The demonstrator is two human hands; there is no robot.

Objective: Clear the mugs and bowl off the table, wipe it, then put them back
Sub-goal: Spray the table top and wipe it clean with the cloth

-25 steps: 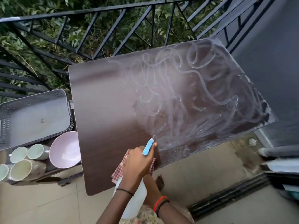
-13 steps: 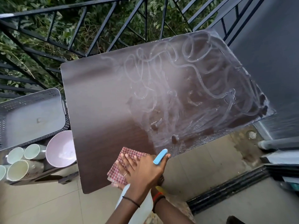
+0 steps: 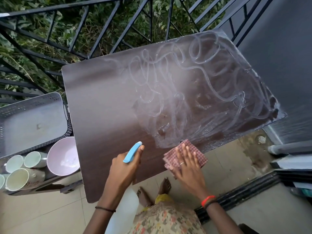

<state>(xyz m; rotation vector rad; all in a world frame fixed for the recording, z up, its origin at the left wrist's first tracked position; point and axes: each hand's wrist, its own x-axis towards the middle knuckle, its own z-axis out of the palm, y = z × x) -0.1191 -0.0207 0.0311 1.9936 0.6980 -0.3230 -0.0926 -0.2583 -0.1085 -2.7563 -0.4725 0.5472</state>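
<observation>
The table [image 3: 101, 107] is the biggest thing in front of me and its top carries no dishes. Its left half is dry, dark wood. Its right half is filmed with looping wet streaks [image 3: 202, 85] that run from the near edge out to the far right corner. A grey wall [image 3: 278, 48] stands just beside the table's right edge, and a black railing [image 3: 104, 29] runs past its far edge, so I judge that any sweep has to stop short on those two sides. Off the table's left edge sits a grey basket [image 3: 33, 122], and nearer me on that side a low rack holds the pink bowl [image 3: 63, 156] and the mugs [image 3: 16, 179] lying on their sides, well apart from my wiping. My left hand [image 3: 125, 168] is over the table's near edge, wrapped around the spray bottle [image 3: 132, 152] with its blue nozzle pointing across the top. The checked cloth [image 3: 201, 157] lies on the near edge to the right of that, and may hang a little over it. My right hand [image 3: 187, 166] is flat on the cloth, fingers spread and straight, pressing it down. The wet patch starts right at the cloth's far corner and stretches away from this hand, so the right hand is the nearer one. I think the coming stroke goes forward and rightward across bare tabletop.
</observation>
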